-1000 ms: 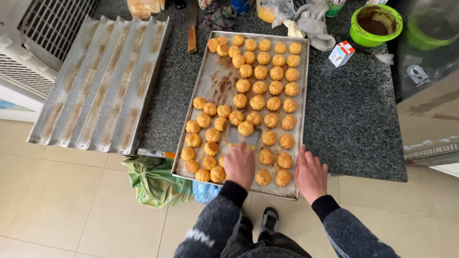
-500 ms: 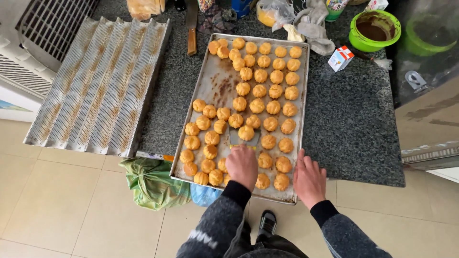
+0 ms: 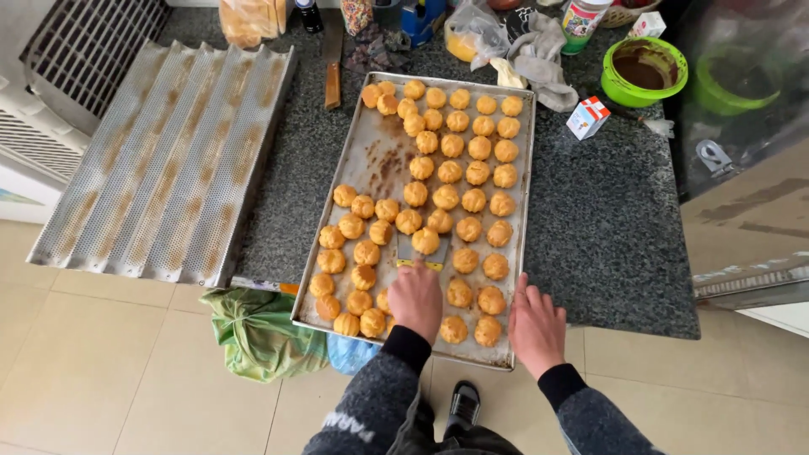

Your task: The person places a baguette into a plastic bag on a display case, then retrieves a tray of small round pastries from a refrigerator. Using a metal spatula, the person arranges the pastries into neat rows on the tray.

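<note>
Head view: scraper (image 3: 419,253) newly under puffs (image 3: 425,241).

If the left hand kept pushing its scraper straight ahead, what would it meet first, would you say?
The left hand points its scraper up the baking tray. Its blade already appears to touch a golden pastry puff, so that puff likely comes first.

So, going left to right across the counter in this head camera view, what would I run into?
Wavy perforated baking tray → knife with a wooden handle → flat baking tray of golden puffs, with the left hand holding a scraper and the right hand at its near corner → small carton → green bowl.
</note>
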